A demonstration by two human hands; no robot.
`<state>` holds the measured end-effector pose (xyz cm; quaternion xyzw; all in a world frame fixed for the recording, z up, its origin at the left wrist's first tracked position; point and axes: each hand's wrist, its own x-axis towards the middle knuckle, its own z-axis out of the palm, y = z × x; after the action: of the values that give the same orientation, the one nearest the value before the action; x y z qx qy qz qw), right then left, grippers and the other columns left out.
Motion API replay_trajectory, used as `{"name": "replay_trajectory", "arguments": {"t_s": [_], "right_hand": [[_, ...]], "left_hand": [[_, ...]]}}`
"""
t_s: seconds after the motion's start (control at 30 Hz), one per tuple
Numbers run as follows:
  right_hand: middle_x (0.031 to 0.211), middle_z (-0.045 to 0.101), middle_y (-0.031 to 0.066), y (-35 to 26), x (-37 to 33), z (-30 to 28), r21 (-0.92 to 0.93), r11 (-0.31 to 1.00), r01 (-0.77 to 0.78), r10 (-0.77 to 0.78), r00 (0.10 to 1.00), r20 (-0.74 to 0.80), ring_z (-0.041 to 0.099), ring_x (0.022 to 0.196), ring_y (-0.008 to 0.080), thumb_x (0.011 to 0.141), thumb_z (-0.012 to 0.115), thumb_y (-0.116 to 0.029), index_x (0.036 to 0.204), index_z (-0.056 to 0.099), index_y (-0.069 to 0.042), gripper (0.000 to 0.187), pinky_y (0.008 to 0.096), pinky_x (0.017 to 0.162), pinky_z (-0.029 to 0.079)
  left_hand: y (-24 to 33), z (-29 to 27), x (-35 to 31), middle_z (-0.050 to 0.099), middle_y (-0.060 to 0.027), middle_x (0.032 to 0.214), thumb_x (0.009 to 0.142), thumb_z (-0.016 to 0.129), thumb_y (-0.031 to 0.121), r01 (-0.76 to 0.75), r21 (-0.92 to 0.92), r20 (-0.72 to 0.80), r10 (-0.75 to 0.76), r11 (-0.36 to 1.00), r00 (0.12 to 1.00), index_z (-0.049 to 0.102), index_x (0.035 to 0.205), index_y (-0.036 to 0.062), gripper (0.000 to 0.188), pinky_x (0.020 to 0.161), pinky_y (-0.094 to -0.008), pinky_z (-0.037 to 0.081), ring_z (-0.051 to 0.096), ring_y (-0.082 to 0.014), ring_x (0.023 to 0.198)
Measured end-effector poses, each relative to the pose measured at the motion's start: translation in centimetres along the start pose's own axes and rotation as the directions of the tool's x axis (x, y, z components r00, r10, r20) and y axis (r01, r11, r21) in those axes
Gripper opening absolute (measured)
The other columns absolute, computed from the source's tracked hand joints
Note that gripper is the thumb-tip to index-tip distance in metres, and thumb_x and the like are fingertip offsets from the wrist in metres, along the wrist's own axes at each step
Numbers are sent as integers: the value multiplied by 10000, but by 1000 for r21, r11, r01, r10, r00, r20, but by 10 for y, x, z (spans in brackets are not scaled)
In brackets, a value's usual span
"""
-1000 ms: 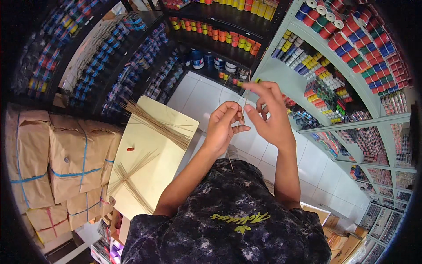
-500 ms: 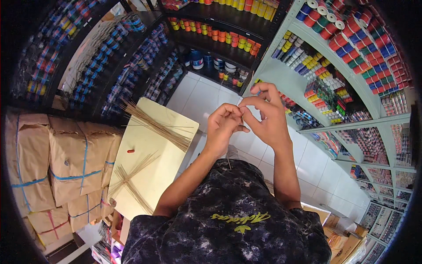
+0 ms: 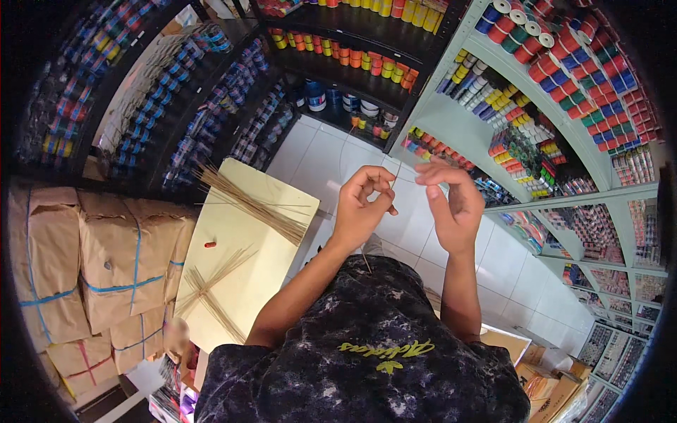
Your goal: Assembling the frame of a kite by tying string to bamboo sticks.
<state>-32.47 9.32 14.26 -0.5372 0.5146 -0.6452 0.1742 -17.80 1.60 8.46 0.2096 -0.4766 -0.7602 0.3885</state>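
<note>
My left hand is raised in front of my chest, its fingertips pinched on a thin brown stick. One end of it sticks up past the fingers; most of its length is hard to trace. Another thin brown piece shows against my shirt below that hand; whether it belongs to the same stick I cannot tell. To the right, apart from the stick, my right hand hangs with its fingers spread and bent, holding nothing. On the pale yellow tabletop lie a bundle of similar thin sticks and a crossed pile.
A small red object rests on the tabletop. Paper-wrapped parcels tied with cord are stacked at the left. Black shelves with coloured spools stand ahead, and pale green shelving is on the right. White floor tiles show between.
My right hand has come away from the left, moving right and slightly down, and its fingers have parted. The left hand stays nearly in place with the stick.
</note>
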Motion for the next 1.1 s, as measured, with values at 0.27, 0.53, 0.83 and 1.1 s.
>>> {"name": "replay_trajectory", "arguments": {"t_s": [0.27, 0.53, 0.83, 1.1], "right_hand": [[884, 670, 79, -7, -15, -26, -83, 985, -152, 139, 980, -142, 640, 833, 146, 895, 638, 24, 985, 646, 16, 91, 359, 921, 507], [748, 603, 39, -22, -19, -60, 105, 951, -292, 302, 948, -103, 522, 572, 76, 898, 647, -48, 1008, 620, -5, 121, 205, 489, 389], [708, 532, -24, -26, -37, -143, 158, 946, -283, 301, 947, -112, 423, 546, 53, 892, 626, -90, 1051, 622, -5, 180, 207, 529, 350], [1014, 687, 23, 16, -40, -130, -544, 692, -474, 389, 880, -273, 612, 958, 108, 949, 636, -129, 1117, 677, -47, 191, 278, 873, 474]], "left_hand": [[-1, 13, 1, 535, -36, 997, 852, 574, -113, -140, 427, -11, 160, 893, 987, 664, 1158, 29, 349, 649, -222, 574, 575, -93, 878], [-9, 7, 5, 546, -48, 994, 829, 571, -101, -91, 507, -70, 146, 857, 987, 701, 1146, 46, 373, 651, -199, 560, 582, -92, 847], [-9, -20, 15, 571, -54, 948, 841, 596, -65, -48, 520, -197, 174, 853, 965, 711, 1117, 53, 322, 586, -206, 522, 605, -99, 797], [-10, -7, 16, 535, -55, 994, 863, 566, -91, -182, 475, -129, 273, 861, 953, 686, 1155, 31, 338, 758, -252, 592, 580, -105, 867]]}}
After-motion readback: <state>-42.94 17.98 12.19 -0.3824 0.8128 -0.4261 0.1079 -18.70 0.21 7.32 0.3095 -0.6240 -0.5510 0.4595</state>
